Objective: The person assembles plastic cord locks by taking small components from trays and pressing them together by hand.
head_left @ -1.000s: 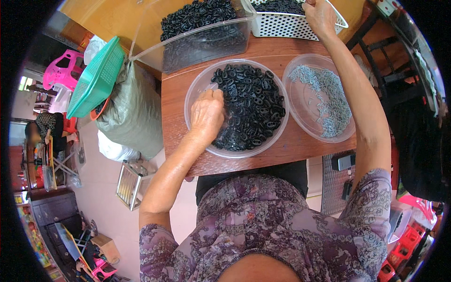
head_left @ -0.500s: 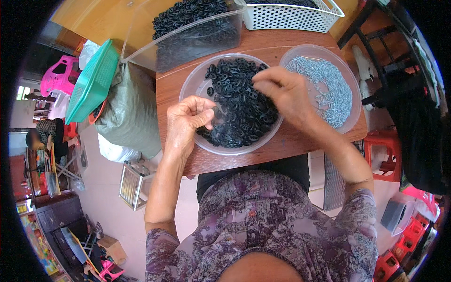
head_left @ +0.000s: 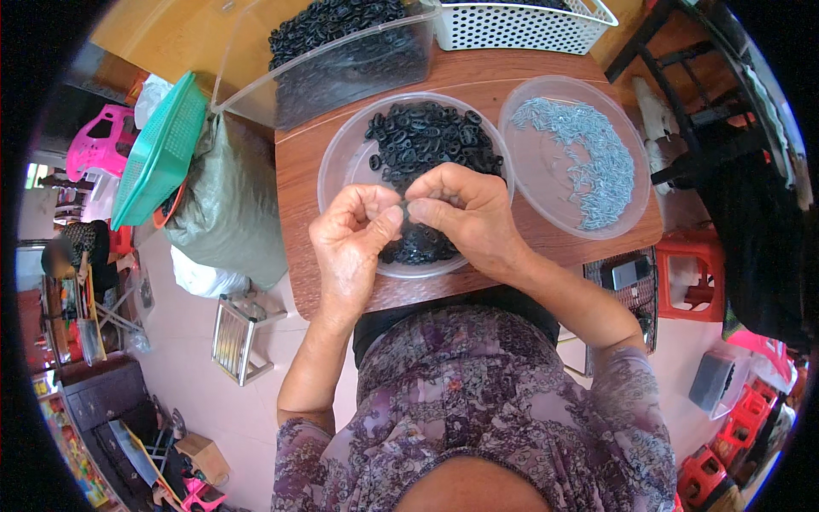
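Over a round clear bowl (head_left: 337, 158) of small black oval plastic rings (head_left: 431, 141), my two hands meet fingertip to fingertip. My left hand (head_left: 354, 235) pinches with thumb and forefinger at the bowl's left side. Close against it, my right hand (head_left: 469, 218) pinches from the right, its other fingers curled. Whatever sits between the fingertips is too small and covered to make out. To the right stands a second round clear bowl (head_left: 537, 192) with a heap of small silvery screws (head_left: 597, 162), untouched by either hand.
Both bowls stand on a brown wooden table (head_left: 303, 222). Behind them are a clear bin (head_left: 350, 77) of black pieces and a white perforated basket (head_left: 520, 30). Left of the table are a stuffed sack (head_left: 230, 205) and green baskets (head_left: 158, 158). A red stool (head_left: 691, 273) stands at right.
My right hand has come left and nearer from the upper right of the ring pile to meet my left hand. The left hand has shifted slightly and stays pinched.
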### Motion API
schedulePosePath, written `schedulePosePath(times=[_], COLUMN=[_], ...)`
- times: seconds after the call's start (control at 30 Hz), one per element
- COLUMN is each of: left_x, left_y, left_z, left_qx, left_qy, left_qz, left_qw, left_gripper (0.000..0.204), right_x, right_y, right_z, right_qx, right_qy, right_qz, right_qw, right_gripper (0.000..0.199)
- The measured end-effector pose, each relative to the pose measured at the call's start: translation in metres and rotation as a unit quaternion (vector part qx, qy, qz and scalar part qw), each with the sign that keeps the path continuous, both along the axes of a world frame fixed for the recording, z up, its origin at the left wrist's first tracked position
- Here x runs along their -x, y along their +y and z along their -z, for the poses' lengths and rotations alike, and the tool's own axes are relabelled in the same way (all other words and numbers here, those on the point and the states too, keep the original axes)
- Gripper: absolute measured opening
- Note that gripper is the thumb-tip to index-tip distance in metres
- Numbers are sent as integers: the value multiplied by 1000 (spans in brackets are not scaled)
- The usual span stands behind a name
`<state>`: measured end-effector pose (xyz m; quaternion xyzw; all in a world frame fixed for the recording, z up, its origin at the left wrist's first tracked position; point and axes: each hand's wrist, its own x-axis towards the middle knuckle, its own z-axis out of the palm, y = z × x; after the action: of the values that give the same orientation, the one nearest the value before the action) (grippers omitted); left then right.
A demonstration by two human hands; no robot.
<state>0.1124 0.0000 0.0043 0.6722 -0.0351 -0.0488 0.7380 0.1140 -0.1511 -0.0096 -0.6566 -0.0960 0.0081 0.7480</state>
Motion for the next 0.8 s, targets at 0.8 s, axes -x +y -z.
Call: schedulePosePath(times=[0.8], left_x=[17], left_y=[-1], left_z=[15], left_qx=[-5], left_qy=[10], left_qz=[-7], left_qw=[1000], left_gripper=[11], right_x=[-6], right_y=[-114], right_z=[9], right_qx=[337], right_qy=[-165], right_qz=[152], right_qw=[914], right_gripper=[11])
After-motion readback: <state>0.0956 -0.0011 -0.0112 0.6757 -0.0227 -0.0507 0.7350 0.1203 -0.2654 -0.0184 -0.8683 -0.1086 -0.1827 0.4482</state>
